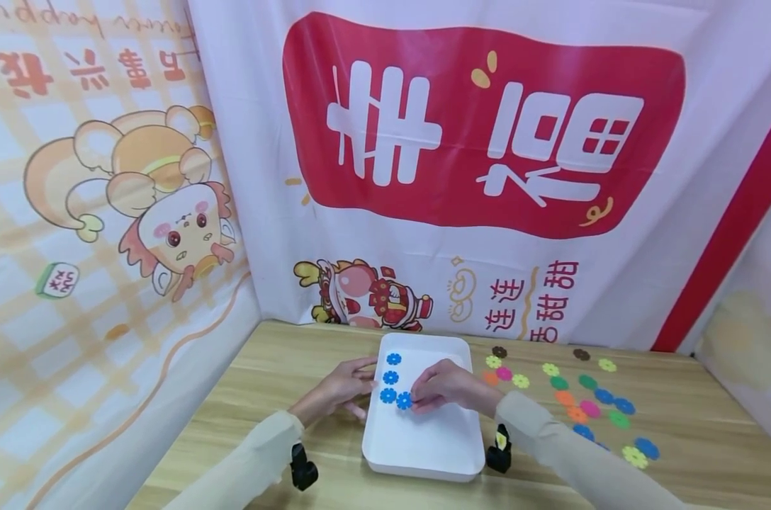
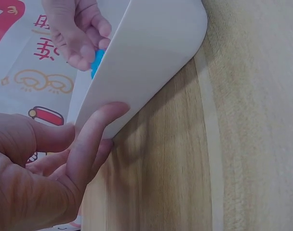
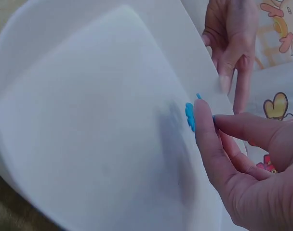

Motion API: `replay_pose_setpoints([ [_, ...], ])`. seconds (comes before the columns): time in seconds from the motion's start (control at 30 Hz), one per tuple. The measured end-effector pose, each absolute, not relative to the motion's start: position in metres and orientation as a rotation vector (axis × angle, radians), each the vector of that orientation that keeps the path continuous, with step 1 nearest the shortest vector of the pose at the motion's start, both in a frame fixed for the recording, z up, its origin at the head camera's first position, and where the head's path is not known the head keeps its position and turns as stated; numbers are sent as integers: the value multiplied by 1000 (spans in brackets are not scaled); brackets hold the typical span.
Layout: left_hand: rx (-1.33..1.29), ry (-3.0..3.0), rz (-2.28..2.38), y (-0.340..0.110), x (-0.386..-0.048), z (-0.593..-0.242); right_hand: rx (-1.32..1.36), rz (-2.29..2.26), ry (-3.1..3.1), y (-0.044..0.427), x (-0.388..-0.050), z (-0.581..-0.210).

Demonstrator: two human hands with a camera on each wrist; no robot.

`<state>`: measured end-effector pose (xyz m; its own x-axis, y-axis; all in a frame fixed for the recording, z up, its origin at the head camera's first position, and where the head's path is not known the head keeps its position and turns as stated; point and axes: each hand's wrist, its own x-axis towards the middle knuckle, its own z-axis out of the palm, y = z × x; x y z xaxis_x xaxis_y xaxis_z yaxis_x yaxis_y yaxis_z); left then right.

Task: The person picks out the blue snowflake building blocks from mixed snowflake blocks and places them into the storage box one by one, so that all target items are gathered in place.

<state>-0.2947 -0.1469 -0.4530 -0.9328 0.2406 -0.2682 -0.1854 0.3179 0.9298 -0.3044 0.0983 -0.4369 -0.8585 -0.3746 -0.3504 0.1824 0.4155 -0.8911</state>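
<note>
A white tray (image 1: 424, 443) stands on the table, and the left hand (image 1: 342, 388) holds its left side wall. In the left wrist view, that hand's thumb (image 2: 52, 138) lies at the rim, with a finger (image 2: 96, 127) against the outer wall. Over the tray, the right hand (image 1: 446, 386) pinches a blue flower-shaped plastic disc (image 1: 403, 401) between thumb and fingers. Three similar blue discs (image 1: 390, 377) lie in a column along the tray's left side. The right wrist view shows the pinched disc (image 3: 190, 117) partly hidden by the fingers.
Several loose flower-shaped discs lie on the wooden table (image 1: 698, 453) right of the tray, among them a green disc (image 1: 587, 382), a pink disc (image 1: 590, 409) and a brown disc (image 1: 581, 354). Printed cloth (image 1: 251, 142) hangs behind the table and on both sides.
</note>
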Motion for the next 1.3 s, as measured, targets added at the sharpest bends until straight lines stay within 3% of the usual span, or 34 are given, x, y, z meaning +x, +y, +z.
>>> replay_pose_setpoints([
  [0.77,40,2242,1635,-143,-293,-450,-215,-1321,2293,64,-290,-446],
  [1.3,2,2260,1614,-141,-295,-452,-513,-1187,2293,118,-299,-420],
])
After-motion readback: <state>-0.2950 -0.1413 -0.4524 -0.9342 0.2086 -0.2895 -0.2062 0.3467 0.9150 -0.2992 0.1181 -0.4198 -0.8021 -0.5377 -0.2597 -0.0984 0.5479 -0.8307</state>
